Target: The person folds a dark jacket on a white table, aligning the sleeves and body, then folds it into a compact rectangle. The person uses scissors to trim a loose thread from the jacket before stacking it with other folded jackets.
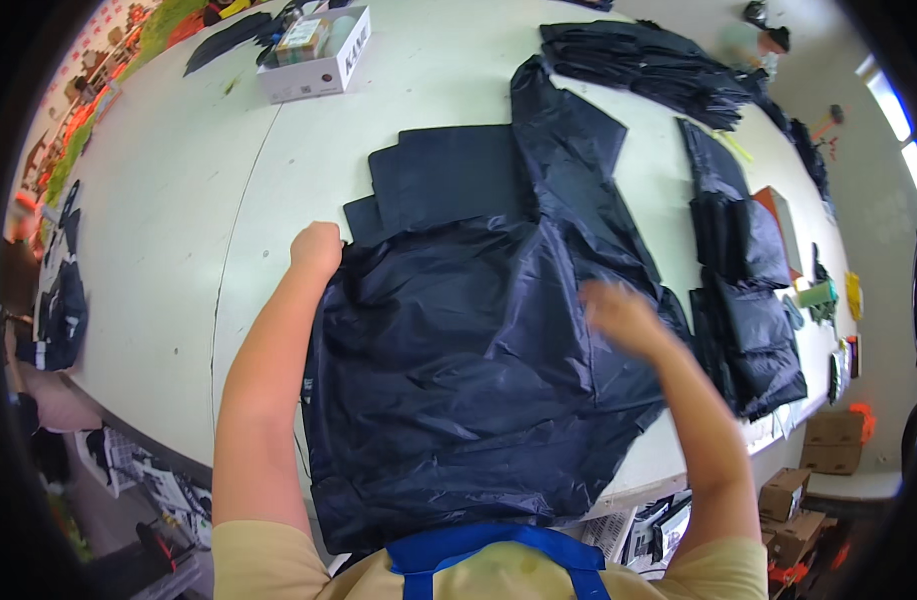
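A black garment (434, 330) of thin, shiny cloth lies spread and wrinkled in front of me, its near edge hanging at the table's front. A long sleeve-like part (569, 140) of it stretches away from me on the right. My left hand (319, 248) is closed on the garment's far left corner. Over the garment's right half is my right hand (624, 315), smeared by motion, so its fingers cannot be read. Flat dark panels (459, 175) lie stacked just beyond the garment, partly covered by it.
Folded black garments (744, 290) are piled on the right of the white table (169, 290). Another black stack (639, 70) lies at the far right. A white box (314, 80) holding small items stands at the far left. Cardboard boxes (789, 495) sit below, at right.
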